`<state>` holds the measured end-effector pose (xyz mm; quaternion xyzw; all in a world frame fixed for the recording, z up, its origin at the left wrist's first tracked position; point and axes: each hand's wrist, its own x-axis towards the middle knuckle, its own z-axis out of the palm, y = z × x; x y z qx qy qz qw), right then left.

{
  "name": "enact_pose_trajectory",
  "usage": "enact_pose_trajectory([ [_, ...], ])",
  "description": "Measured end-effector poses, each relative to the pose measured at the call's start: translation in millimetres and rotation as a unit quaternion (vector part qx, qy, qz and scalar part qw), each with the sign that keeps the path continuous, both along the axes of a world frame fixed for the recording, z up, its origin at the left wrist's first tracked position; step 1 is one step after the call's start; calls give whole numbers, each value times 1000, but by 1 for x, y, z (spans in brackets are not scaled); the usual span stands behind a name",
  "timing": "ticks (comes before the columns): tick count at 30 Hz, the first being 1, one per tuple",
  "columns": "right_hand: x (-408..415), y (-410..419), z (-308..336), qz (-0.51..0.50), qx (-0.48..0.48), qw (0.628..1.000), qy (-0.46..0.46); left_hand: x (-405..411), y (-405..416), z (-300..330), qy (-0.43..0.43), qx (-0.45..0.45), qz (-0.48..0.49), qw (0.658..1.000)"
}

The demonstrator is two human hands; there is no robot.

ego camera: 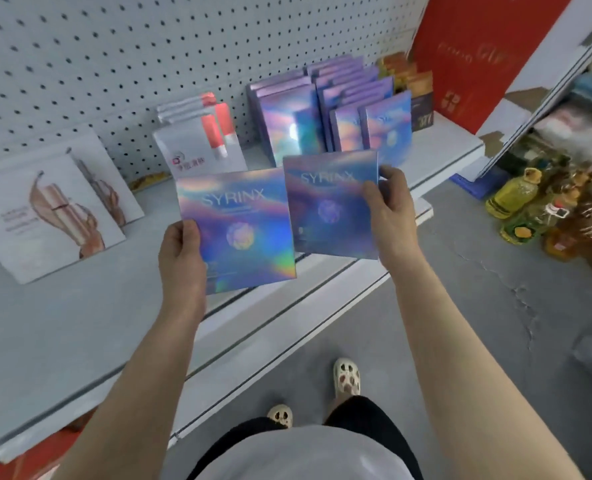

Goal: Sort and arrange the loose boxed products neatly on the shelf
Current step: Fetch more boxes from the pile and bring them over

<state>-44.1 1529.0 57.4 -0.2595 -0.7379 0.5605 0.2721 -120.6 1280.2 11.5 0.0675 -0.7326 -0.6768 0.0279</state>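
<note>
Boxed products: two flat, square holographic cardboard boxes printed "SYRINX", shimmering blue, purple and pink, each with a pale round flower-like emblem below the lettering; both are held in the air over the front part of the shelf, faces toward the camera.
Left box: the flat holographic SYRINX box on the left (237,230) tilts slightly, its right edge overlapping the front of the other box.
Right box: the flat holographic SYRINX box on the right (332,206) sits a little higher and further back, its lower left corner hidden behind the left box.
Left hand: the left hand (182,251) grips the left box at its lower left edge, thumb pressed on the printed face, fingers hidden behind.
Right hand: the right hand (389,216) pinches the right box along its right edge, thumb on the face, fingertips curling round the upper right corner.
Shelf: the pale grey metal shelf (62,327) runs from lower left to upper right, backed by a white perforated pegboard panel (114,46).
Shelved stock: two rows of matching holographic boxes standing upright (325,112) fill the shelf behind the held pair, close to the pegboard.
Neighbours: white flat packs with coral-red tube pictures (204,140) stand left of those rows; white cartons with a brown swirl picture (50,209) lean further left.
Right end: small orange and dark boxes (412,88) stand beside a tall red carton (478,53).
Floor: yellow oil bottles (516,192) sit on grey concrete at the right.
Person: two feet in cream perforated clogs (347,375) stand below the shelf edge.
</note>
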Motion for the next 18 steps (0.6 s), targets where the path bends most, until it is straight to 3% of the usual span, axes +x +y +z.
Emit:
enact_pose_trajectory([
  [4, -81, 36, -18, 93, 43, 995, 16, -14, 19, -12, -16, 15, 71, 997],
  [10, -187, 87, -33, 253, 22, 967, -9, -19, 60, -13, -41, 12, 197, 979],
  [14, -231, 114, -25, 371, 102, 923, -16, -15, 94, -9, -39, 15, 252, 967],
  [18, -274, 132, -3, 427, 293, 855, -40, -13, 110, -11, -38, 18, 291, 956],
])
